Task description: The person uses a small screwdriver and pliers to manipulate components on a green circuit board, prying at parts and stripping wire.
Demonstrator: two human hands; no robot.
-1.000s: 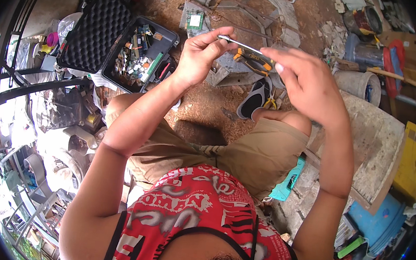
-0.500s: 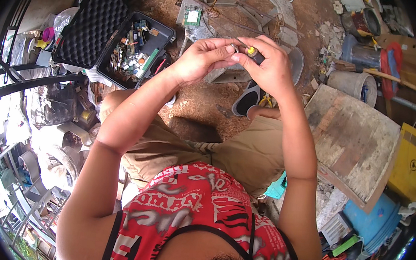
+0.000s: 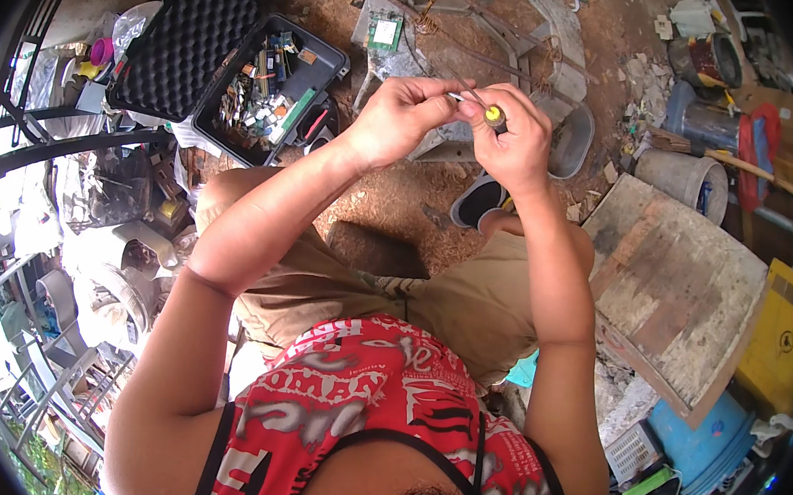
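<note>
My right hand (image 3: 516, 150) is closed round a screwdriver (image 3: 494, 115) with a dark handle and yellow end; its thin shaft points up and away to the left. My left hand (image 3: 398, 123) is pinched shut on a small light-coloured piece (image 3: 455, 96), too small to name. Both hands' fingertips meet there, in front of my knees. Just beyond them a green circuit board (image 3: 384, 31) with a white label lies on a grey metal frame (image 3: 565, 50).
An open black case (image 3: 334, 61) full of small circuit boards stands at the far left, its foam-lined lid (image 3: 184, 36) beside it. A stained wooden board (image 3: 676, 281) lies on the right, near a yellow panel (image 3: 781, 324), a blue tub (image 3: 710, 435) and a bucket (image 3: 672, 173).
My right hand has turned the screwdriver, so its yellow end now faces up toward me. The surroundings have shifted slightly right and down in the view. The left hand keeps its pinch.
</note>
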